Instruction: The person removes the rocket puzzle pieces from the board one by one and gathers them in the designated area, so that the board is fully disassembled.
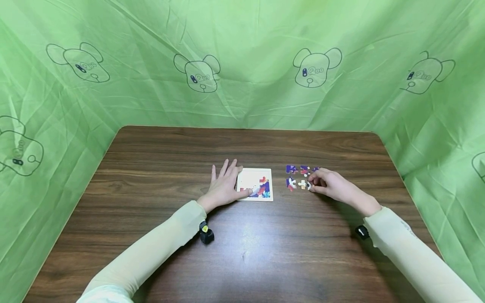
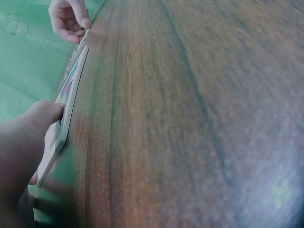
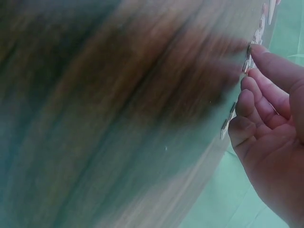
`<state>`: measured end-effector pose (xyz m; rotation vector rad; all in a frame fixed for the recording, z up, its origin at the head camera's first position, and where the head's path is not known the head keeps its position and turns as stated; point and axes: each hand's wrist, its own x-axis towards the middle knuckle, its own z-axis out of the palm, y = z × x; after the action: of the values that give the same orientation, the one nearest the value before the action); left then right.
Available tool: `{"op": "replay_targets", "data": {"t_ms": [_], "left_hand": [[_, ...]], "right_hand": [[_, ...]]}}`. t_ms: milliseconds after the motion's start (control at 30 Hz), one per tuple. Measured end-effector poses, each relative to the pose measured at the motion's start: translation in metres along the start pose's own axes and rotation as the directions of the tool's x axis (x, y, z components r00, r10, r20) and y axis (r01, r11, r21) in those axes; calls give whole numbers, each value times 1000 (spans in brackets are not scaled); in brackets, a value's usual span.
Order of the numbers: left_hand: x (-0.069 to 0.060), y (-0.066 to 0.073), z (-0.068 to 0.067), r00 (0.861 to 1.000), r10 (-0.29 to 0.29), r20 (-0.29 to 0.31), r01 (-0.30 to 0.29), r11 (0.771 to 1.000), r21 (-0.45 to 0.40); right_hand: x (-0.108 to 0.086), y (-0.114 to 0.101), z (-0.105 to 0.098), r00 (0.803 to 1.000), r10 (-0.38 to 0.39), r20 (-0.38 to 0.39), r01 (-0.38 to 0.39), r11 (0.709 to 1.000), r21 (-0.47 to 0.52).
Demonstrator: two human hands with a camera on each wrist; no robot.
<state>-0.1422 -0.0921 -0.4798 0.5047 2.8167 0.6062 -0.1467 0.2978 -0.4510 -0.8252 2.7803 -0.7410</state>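
Below blurred lettering (image 1: 316,71), your spread left hand (image 1: 224,187) touches a part-filled, white-framed puzzle (image 1: 251,176); your right hand (image 1: 334,185) pinches a piece (image 1: 309,185).

"What's the table (image 1: 159,168) like under your tray (image 1: 251,176)?"
"Wood-grained and smooth, glossy on my side of the tray."
"And the tray itself?"
"Matt and smooth; the puzzle pieces (image 1: 290,184) right of it look like printed board."
"The backdrop (image 1: 250,109) beyond it?"
"Thin, creased cloth, slightly shiny. My sleeves (image 1: 155,240) are soft, matt cloth."
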Motion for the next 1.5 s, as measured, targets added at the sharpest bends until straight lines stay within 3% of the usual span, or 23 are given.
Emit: {"op": "replay_targets", "data": {"t_ms": [700,1500], "left_hand": [[2,-1,0,1000,-4,-4,4,1000,1],[1,-2,1,1000,3,-5,-3,1000,15]], "right_hand": [[-1,-2,-2,1000,-15,-1,15,1000,-8],[-3,-2,-1,1000,23,-13,-23,1000,-20]]}}
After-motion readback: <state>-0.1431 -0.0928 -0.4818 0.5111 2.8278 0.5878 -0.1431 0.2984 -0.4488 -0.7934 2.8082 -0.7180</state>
